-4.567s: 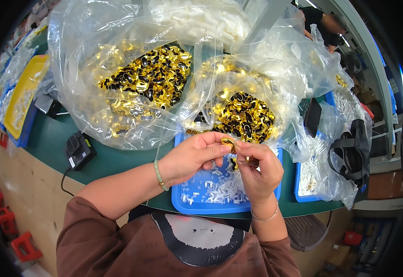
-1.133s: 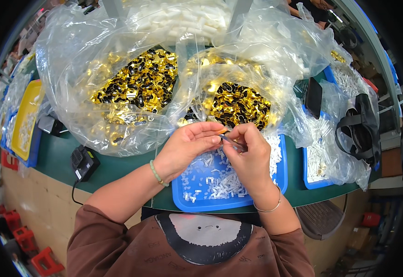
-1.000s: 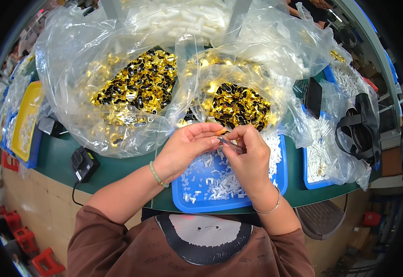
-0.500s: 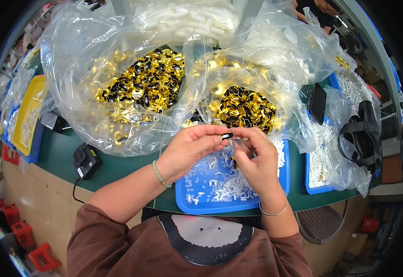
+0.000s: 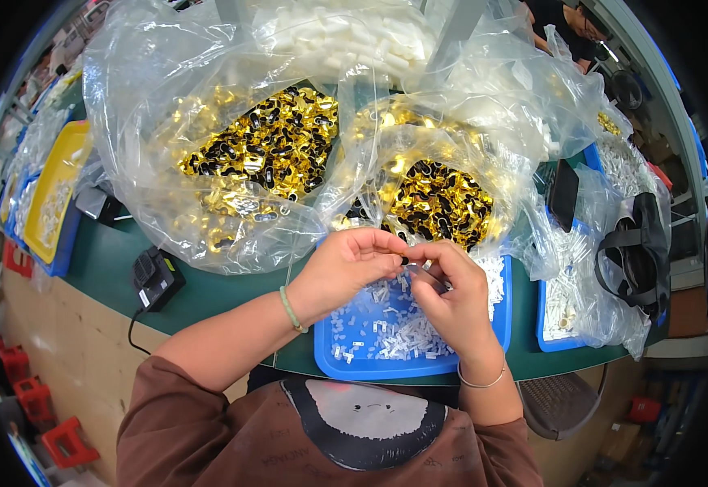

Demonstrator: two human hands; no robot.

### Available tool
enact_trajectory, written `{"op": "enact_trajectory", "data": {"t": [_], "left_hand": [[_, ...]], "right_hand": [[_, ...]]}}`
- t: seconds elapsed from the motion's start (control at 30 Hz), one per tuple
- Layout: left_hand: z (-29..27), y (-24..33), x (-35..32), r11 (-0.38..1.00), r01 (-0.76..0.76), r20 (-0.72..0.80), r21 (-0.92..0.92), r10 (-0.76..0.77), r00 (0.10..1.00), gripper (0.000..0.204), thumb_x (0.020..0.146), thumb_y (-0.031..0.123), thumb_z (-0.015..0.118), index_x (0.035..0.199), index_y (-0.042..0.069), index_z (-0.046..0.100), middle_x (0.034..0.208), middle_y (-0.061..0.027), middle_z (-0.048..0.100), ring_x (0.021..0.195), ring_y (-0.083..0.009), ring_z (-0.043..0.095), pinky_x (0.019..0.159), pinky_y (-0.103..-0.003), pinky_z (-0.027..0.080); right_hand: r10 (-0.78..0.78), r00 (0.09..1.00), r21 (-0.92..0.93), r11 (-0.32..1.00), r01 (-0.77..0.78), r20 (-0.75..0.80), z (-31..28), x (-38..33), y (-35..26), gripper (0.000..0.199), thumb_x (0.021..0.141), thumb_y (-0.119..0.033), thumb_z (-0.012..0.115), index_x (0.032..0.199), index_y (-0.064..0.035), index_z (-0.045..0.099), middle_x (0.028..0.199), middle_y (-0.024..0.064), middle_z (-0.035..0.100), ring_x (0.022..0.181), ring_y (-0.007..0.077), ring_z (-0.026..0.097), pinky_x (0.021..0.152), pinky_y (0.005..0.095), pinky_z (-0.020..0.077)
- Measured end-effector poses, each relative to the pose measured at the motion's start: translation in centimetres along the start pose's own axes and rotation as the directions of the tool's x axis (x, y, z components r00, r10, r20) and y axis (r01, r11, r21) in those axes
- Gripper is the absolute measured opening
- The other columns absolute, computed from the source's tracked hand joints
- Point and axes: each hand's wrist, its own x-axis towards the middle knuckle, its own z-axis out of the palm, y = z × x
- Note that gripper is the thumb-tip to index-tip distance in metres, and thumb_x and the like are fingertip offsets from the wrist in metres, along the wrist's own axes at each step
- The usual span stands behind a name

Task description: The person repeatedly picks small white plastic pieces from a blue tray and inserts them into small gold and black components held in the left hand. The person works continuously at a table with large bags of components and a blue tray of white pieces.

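Observation:
My left hand (image 5: 354, 264) pinches a small black and gold part (image 5: 404, 260) between thumb and fingertips, above the far side of a blue tray (image 5: 362, 371). My right hand (image 5: 457, 294) meets it there, its fingers closed at the same part. A thin grey, shiny piece (image 5: 429, 279) shows between the right thumb and fingers; its kind is too small to tell. Small white plastic pieces (image 5: 407, 339) lie loose in the tray below. Beyond my hands, clear plastic bags hold heaps of black and gold parts (image 5: 277, 142) (image 5: 443, 203).
A black corded device (image 5: 157, 278) stands left of the tray. Farther left is a yellow tray (image 5: 55, 195) on a blue one. At right are a blue bin of white pieces (image 5: 563, 300), a phone-like black slab (image 5: 563, 195) and a black bag (image 5: 634, 252). Another person (image 5: 565, 36) is at upper right.
The black part has turned between my fingertips and shows less of its face. Both hands sit slightly lower in the picture; the whole view has shifted a little right.

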Motion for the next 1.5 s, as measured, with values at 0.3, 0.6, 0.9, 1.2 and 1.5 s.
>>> {"op": "enact_trajectory", "data": {"t": [0.3,0.6,0.9,1.2,1.5], "left_hand": [[-0.1,-0.1,0.1,1.000,0.006,0.005,0.008,-0.007,1.000,0.024,0.091,0.003,0.058,0.114,0.000,0.065,0.108,-0.0059,0.067,0.092,-0.0087,0.061,0.084,-0.023,0.051],[0.3,0.8,-0.4,0.997,-0.006,0.037,0.072,0.003,0.999,0.023,0.091,0.005,0.059,0.114,0.000,0.065,0.105,-0.0035,0.067,0.090,-0.0064,0.061,0.082,-0.021,0.050],[0.2,0.2,-0.1,0.992,0.016,-0.035,0.123,-0.012,0.999,0.026,0.090,0.004,0.057,0.115,0.001,0.065,0.100,-0.0024,0.067,0.087,-0.0064,0.060,0.080,-0.022,0.049],[-0.2,0.0,0.1,0.992,-0.048,-0.029,0.113,0.051,0.998,0.027,0.092,0.005,0.052,0.115,0.000,0.065,0.103,-0.0035,0.067,0.089,-0.0075,0.060,0.082,-0.022,0.049],[-0.2,-0.3,0.3,0.993,-0.012,-0.043,-0.117,0.007,0.999,0.030,0.098,0.006,0.049,0.126,0.000,0.058,0.123,-0.0061,0.062,0.100,-0.0095,0.061,0.092,-0.023,0.049]], "right_hand": [[-0.036,0.991,0.120,0.991,0.052,-0.132,-0.5,-0.3,0.1,0.007,0.090,0.001,0.056,0.095,0.0018,0.062,0.089,0.0098,0.062,0.066,0.0140,0.054,0.063,0.0249,0.0444],[-0.168,0.939,0.066,0.978,0.196,-0.299,-1.6,-0.3,0.9,0.029,0.100,-0.021,0.047,0.078,-0.0034,0.052,0.085,0.0106,0.063,0.066,0.0121,0.050,0.060,0.0252,0.0400],[-0.125,0.936,0.498,0.820,0.284,-0.328,-1.6,-0.3,1.3,0.020,0.098,-0.018,0.054,0.090,0.0004,0.055,0.089,0.0152,0.063,0.065,0.0117,0.059,0.059,0.0236,0.0511],[-0.215,0.963,0.255,0.934,0.252,-0.163,-1.5,-0.4,0.2,0.020,0.079,0.009,0.067,0.098,0.0020,0.063,0.102,0.0156,0.066,0.088,0.0223,0.066,0.076,0.0297,0.0557],[-0.317,0.935,-0.054,0.948,0.312,-0.161,-1.2,0.1,0.3,0.023,0.076,0.010,0.070,0.096,0.0004,0.065,0.093,0.0132,0.070,0.084,0.0242,0.068,0.073,0.0297,0.0536]]}}
